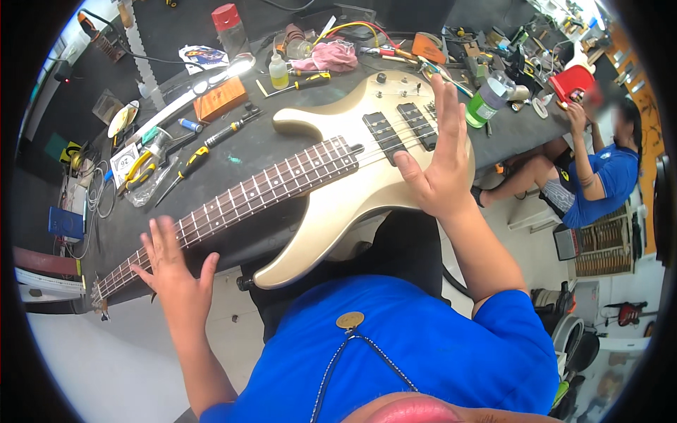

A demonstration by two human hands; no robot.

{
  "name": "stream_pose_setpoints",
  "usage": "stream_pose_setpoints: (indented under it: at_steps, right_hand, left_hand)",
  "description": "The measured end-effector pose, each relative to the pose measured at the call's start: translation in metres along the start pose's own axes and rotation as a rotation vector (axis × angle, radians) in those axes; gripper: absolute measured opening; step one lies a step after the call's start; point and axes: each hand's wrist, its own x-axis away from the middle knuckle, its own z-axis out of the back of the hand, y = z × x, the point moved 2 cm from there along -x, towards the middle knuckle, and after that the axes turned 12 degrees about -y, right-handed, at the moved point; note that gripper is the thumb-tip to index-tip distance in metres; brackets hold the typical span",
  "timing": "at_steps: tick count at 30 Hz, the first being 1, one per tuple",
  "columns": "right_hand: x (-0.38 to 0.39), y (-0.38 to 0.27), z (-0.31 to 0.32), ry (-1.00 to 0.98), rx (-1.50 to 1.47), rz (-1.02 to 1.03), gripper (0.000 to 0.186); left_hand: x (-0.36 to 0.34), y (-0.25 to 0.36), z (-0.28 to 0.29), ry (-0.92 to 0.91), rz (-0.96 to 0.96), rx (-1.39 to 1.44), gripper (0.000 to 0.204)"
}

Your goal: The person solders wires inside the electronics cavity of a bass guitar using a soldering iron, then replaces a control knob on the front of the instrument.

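Observation:
A gold electric bass guitar [331, 211] lies across the front of the dark workbench, its neck running to the lower left and its body to the right. My left hand [176, 271] is spread over the near edge of the fretboard [240, 199], fingers apart and a little blurred; whether it touches the strings I cannot tell. Above the right part of the body, my right hand [443, 162] is raised with fingers stretched upward and thumb out, hiding some of the bridge end. Two black pickups [383, 134] show beside it. Neither hand holds anything.
On the workbench [233, 141] lie a yellow-black screwdriver [182, 170], a wooden block [220, 99], a small bottle of yellow liquid [278, 72], a pink cloth [333, 56] and a green-labelled bottle [486, 104]. A person in blue [599, 173] sits at the right by a red container [572, 81].

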Motion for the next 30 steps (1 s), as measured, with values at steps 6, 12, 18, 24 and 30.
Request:
stream_pose_setpoints:
  at_steps: [6,12,18,24,30]
  right_hand:
    - [0.002,-0.002,-0.003,-0.2,0.29,-0.067,0.088]
    - [0.001,0.003,-0.006,-0.129,0.1,-0.049,0.093]
    - [-0.016,-0.011,0.022,0.075,-0.068,0.078,0.1]
    - [0.005,-0.005,-0.008,-0.451,0.257,-0.045,0.09]
    - [-0.012,-0.032,0.01,0.139,-0.114,0.122,0.091]
  left_hand:
    - [0.002,0.005,0.006,0.274,-0.111,0.226,0.102]
    - [0.0,0.007,0.004,0.235,0.0,-0.165,0.106]
    - [0.006,-0.009,-0.008,0.246,-0.137,0.188,0.097]
    - [0.0,0.004,0.007,0.321,-0.178,0.056,0.1]
    - [0.01,-0.008,0.004,0.158,-0.104,0.081,0.105]
